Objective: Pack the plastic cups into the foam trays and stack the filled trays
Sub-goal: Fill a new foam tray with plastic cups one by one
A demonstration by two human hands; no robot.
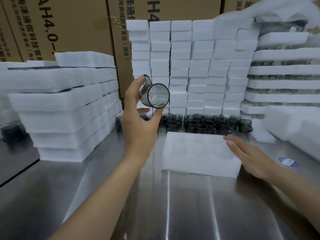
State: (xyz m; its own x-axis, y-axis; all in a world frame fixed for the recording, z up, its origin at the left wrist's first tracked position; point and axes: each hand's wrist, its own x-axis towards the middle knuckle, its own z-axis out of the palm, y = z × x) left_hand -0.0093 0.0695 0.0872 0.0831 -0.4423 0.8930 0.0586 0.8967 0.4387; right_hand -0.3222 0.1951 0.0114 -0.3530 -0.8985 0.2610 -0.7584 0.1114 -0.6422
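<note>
My left hand [138, 122] holds a smoky clear plastic cup [155, 96] tilted on its side in the air, its mouth facing me and its handle up by my thumb. A white foam tray [199, 153] with round pockets lies flat on the steel table in front of me; its pockets look empty. My right hand [249, 156] rests flat on the tray's right edge, fingers apart. Behind the tray stand several more grey cups [207, 123] in a cluster on the table.
A pile of foam trays [69, 118] rises at the left. Stacked white foam blocks [190, 66] form a wall behind the cups. Filled trays [284, 71] are stacked at the right, with loose foam [294, 125] below. Cardboard boxes [69, 28] stand behind. A blue sticker [288, 161] is on the table.
</note>
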